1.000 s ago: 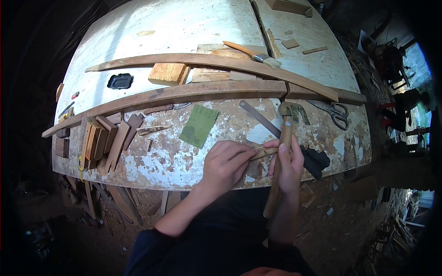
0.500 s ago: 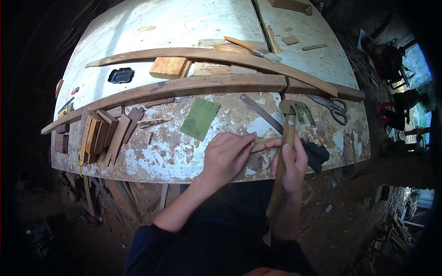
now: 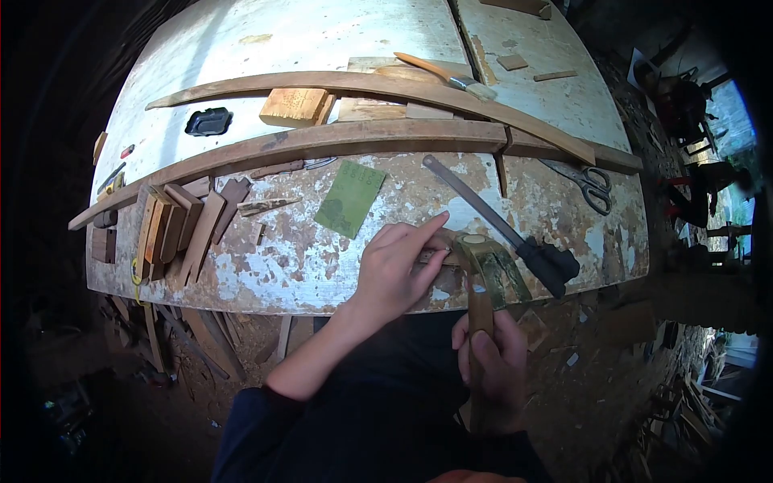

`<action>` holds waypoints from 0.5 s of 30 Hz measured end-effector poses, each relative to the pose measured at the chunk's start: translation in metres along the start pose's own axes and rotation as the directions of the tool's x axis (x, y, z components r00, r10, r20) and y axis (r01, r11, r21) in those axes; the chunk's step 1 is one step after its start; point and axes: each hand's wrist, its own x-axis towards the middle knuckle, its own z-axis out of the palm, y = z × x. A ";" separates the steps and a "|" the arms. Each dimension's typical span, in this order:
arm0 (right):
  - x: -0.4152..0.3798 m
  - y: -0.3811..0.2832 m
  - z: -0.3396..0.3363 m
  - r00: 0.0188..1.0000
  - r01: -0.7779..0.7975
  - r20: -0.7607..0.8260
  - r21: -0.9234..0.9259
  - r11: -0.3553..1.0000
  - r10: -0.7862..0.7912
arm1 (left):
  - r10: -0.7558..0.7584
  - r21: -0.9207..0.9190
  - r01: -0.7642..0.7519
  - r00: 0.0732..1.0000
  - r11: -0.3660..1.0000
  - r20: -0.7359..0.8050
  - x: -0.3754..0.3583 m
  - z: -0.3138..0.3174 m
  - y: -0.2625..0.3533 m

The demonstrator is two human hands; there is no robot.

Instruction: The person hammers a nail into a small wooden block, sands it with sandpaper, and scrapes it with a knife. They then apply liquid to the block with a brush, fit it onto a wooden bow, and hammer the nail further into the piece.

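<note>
My left hand [image 3: 392,270] is over the bench's front part, index finger stretched forward. Its thumb and fingers pinch what looks like a small nail [image 3: 447,250] above a small wooden piece [image 3: 439,259], mostly hidden by the hand and hammer. My right hand [image 3: 493,358] is wrapped round the wooden handle of a claw hammer [image 3: 480,302], near the bench edge. The hammer's head is beside my left fingertips, its forked claw pointing right. To its right lies a flat metal blade [image 3: 475,197] with a black wrapped handle [image 3: 549,264].
Green sandpaper [image 3: 350,200] lies left of my hands, scissors [image 3: 592,187] to the right. Several wooden blocks [image 3: 165,229] stand at the left. Two long curved wooden strips [image 3: 322,145] cross the bench [image 3: 322,278]. Behind are a brush [image 3: 435,70] and a black tray [image 3: 208,121].
My right hand has moved down and toward me, bringing the hammer head down beside my left fingertips. Its fingers have left the wooden piece. My left hand stays nearly in place.
</note>
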 end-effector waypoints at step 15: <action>-0.011 0.006 0.006 0.972 0.232 0.044 0.003 0.973 -0.231 | 0.003 -0.015 -0.003 1.000 1.000 -0.015 -0.001 0.001 -0.003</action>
